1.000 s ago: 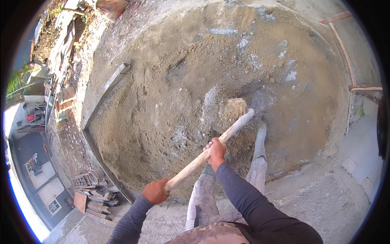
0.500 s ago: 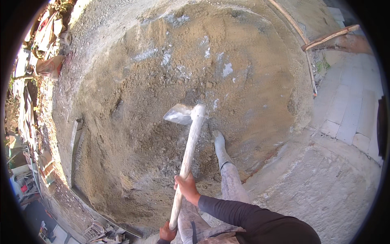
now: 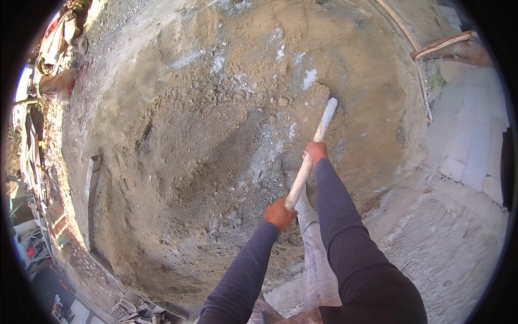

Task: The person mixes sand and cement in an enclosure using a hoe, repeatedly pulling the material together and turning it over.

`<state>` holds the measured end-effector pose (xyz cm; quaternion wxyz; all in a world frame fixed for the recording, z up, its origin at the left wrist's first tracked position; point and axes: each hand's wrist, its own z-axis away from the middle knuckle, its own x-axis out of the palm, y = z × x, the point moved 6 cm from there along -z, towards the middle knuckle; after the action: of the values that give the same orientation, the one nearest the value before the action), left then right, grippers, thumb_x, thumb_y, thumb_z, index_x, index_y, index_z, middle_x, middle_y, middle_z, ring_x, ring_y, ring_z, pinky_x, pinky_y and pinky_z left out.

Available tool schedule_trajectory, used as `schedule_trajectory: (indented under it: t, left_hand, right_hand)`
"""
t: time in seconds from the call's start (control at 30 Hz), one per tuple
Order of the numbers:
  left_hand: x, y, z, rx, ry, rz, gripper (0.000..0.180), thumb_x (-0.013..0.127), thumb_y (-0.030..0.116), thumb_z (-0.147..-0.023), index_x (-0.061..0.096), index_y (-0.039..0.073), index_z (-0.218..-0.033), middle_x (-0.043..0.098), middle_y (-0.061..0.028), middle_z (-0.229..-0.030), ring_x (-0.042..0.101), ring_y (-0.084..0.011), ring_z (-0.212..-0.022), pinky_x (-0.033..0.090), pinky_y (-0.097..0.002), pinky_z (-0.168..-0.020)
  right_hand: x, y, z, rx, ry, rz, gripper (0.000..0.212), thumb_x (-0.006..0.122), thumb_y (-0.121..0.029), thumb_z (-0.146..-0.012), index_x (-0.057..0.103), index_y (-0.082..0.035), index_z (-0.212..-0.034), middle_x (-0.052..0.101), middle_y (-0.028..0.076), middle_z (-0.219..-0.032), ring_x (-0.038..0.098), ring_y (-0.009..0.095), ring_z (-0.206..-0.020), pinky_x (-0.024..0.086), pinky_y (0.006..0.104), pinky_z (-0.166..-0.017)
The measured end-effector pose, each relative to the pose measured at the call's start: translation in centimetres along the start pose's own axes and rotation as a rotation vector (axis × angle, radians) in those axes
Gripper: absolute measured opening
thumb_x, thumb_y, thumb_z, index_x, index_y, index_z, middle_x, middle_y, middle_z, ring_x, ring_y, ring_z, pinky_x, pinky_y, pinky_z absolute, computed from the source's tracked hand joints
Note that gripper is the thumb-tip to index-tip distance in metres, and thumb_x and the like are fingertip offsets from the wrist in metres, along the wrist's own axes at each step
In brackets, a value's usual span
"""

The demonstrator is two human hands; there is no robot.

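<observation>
While my left hand (image 3: 279,214) and right hand (image 3: 316,151) both clamp fingers around the wooden handle (image 3: 312,153), its long axis runs toward one o'clock into the sand pile (image 3: 216,135), right hand nearer the buried end.

Person wearing dark long sleeves, slate-blue to charcoal, fitting close along both forearms. Left sleeve (image 3: 245,270) ending at wrist just behind left hand (image 3: 279,214); cuff edge plain, no buttons showing. Right sleeve (image 3: 337,208) running up to wrist behind right hand (image 3: 316,150), widening toward upper arm, looking darker, near black, there. Both hands bare, wearing no gloves. Below hands, between sleeves, light grey trouser leg (image 3: 318,259) showing, dusted pale, creasing along its length. Foot too hard to make out.
</observation>
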<state>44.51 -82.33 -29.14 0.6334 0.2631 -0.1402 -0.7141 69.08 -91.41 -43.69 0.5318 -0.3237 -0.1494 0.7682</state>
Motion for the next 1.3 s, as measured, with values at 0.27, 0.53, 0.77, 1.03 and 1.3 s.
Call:
schedule_trajectory:
  t: [0.27,0.53,0.77,1.03,1.3]
  left_hand:
    - [-8.7,-18.1,29.0,-0.210,0.005,-0.322,0.044,0.071,0.037,-0.079,0.056,0.004,-0.104,0.067,-0.0262,-0.086,0.065,-0.0475,-0.085,0.053,-0.0556,-0.077]
    - [-12.2,-20.3,68.9,-0.591,0.071,-0.454,0.047,0.065,0.042,-0.088,0.064,0.005,-0.118,0.070,-0.0247,-0.083,0.069,-0.0422,-0.074,0.053,-0.0502,-0.058]
    - [-2.0,-18.7,52.7,-0.542,0.242,0.045,0.057,0.070,0.046,-0.084,0.056,0.004,-0.121,0.069,-0.0210,-0.086,0.067,-0.0375,-0.078,0.054,-0.0451,-0.066]
    - [-14.8,8.0,1.5,0.131,0.507,0.258,0.043,0.075,0.031,-0.079,0.063,0.004,-0.111,0.069,-0.0238,-0.088,0.069,-0.0397,-0.084,0.054,-0.0433,-0.072]
    - [-19.9,0.9,-8.3,0.021,0.272,0.151,0.052,0.073,0.024,-0.078,0.059,0.003,-0.123,0.069,-0.0247,-0.103,0.066,-0.0406,-0.097,0.052,-0.0446,-0.086]
  right_hand:
    - [9.6,17.1,32.8,0.393,-0.149,-0.280,0.013,0.060,-0.012,-0.087,0.049,-0.006,-0.083,0.051,0.005,-0.068,0.053,0.018,-0.052,0.052,0.0397,-0.048]
    - [9.6,19.2,71.6,0.815,-0.743,-0.307,0.023,0.065,-0.007,-0.087,0.046,0.000,-0.100,0.059,0.011,-0.080,0.065,0.025,-0.065,0.058,0.0408,-0.060]
    - [9.8,6.9,56.5,0.457,-0.742,-0.225,0.030,0.061,-0.002,-0.087,0.037,-0.003,-0.106,0.054,0.008,-0.076,0.058,0.018,-0.060,0.052,0.0346,-0.051]
    - [14.7,-32.2,19.0,-0.533,-0.273,-0.013,0.040,0.062,-0.022,-0.089,0.043,0.007,-0.109,0.060,0.013,-0.070,0.061,0.022,-0.049,0.051,0.0355,-0.043]
    - [24.0,-23.5,4.4,-0.370,-0.064,0.190,0.036,0.057,-0.015,-0.089,0.043,0.012,-0.108,0.063,0.022,-0.078,0.064,0.028,-0.054,0.058,0.0387,-0.047]
